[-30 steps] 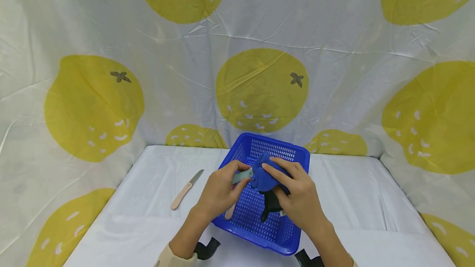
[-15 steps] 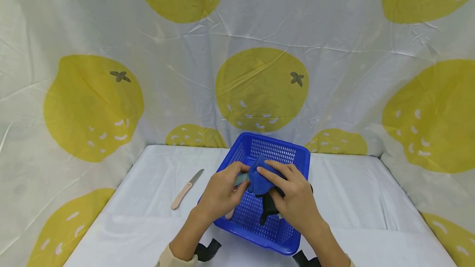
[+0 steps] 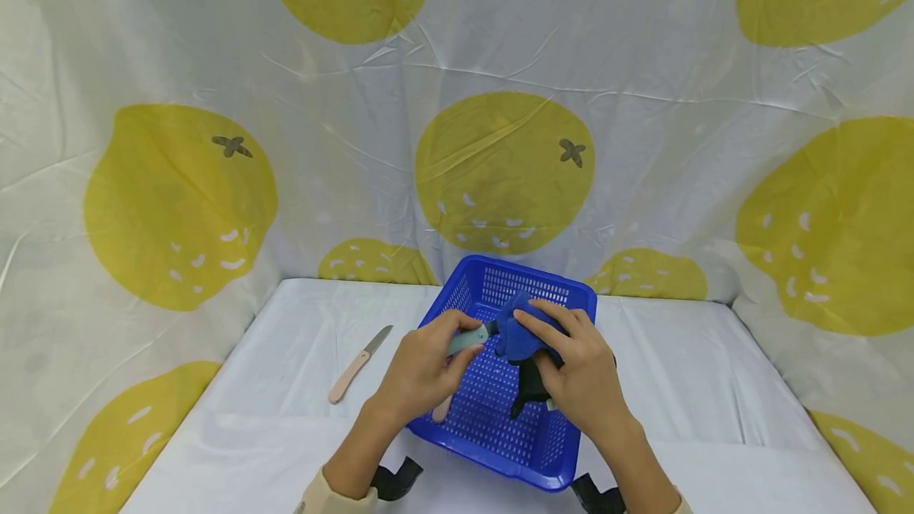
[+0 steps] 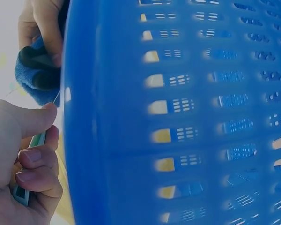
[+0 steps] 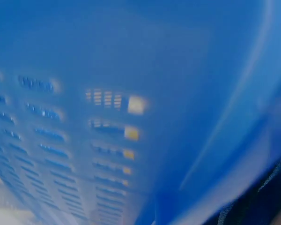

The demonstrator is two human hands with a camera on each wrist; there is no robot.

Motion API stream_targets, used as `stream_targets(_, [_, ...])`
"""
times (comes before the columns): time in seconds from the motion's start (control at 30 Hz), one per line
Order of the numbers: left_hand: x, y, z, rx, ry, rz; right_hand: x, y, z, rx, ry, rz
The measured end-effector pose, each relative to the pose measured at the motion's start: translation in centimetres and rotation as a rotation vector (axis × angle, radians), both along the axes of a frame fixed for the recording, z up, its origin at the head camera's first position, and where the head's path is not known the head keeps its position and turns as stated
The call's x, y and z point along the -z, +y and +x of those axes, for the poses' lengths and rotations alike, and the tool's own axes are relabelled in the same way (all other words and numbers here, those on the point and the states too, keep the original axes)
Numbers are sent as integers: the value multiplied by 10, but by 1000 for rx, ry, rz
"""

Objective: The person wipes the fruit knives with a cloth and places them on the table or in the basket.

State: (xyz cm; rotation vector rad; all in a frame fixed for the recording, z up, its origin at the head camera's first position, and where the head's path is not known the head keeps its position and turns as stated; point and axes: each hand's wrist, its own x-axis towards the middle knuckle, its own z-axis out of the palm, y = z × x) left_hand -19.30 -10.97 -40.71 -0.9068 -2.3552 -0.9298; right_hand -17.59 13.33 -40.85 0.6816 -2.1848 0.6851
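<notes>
The left forearm and right forearm slant inward; the left hand pinches, fingers curled, the right hand grips

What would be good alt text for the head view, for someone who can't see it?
A person's left hand holds a green handle over a blue basket, while the right hand holds a blue cloth at the handle's end. A pale-handled knife lies on the white table left of the basket.
</notes>
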Motion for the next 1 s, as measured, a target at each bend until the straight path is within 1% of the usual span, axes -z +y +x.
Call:
stream_targets(0.33, [0,-3,-1,-11,-35,10,-4,17,-5,56,-1,-49])
stream_targets(0.43, [-2,-5,-2,-18,-40,20,-7,23,-5,81,-1,-77])
stream_targets(0.57, [-6,-7,-1,-33,-64,47,-11,29,-6,101,11,-107])
stream_targets(0.67, [-7,-8,-1,-46,-73,63,-12,30,-5,99,15,-114])
stream_targets(0.77, [-4,-8,-3,-60,-71,69,-12,27,-3,90,9,-114])
stream_targets(0.93, [4,-7,-8,-72,-103,61,-10,14,3,31,4,-103])
stream_targets(1.0, [7,-5,-10,-67,-103,58,-10,8,5,3,3,-87])
